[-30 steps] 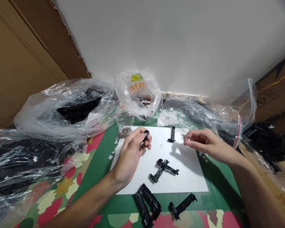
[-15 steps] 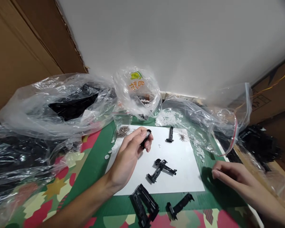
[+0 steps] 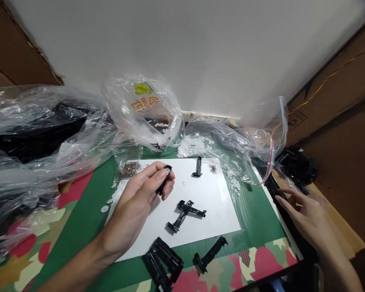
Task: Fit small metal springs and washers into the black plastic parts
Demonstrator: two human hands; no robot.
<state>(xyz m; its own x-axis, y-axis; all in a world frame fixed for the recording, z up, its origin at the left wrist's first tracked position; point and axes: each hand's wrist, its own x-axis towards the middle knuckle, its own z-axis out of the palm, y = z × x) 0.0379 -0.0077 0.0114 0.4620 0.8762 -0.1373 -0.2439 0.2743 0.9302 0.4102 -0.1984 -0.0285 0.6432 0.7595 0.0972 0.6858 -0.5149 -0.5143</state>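
Observation:
My left hand [image 3: 134,205] holds a small black plastic part [image 3: 163,183] between thumb and fingers, above a white sheet [image 3: 207,219] on the table. My right hand [image 3: 307,217] is out at the table's right edge, fingers spread and empty, close to long black parts [image 3: 275,187] lying there. On the sheet lie two crossed black parts [image 3: 187,213], one upright black part [image 3: 197,167] and a tiny wire spring [image 3: 184,184].
Clear plastic bags crowd the back: one with black parts [image 3: 33,138], one printed bag [image 3: 142,109], one with white washers [image 3: 200,146]. Small metal springs [image 3: 129,170] pile at the sheet's corner. More black parts [image 3: 162,263] lie at the front, a heap [image 3: 298,166] at right.
My right hand has left the sheet's top right and swung out to the table's right edge. The view has turned to the right. My left hand still holds the black part.

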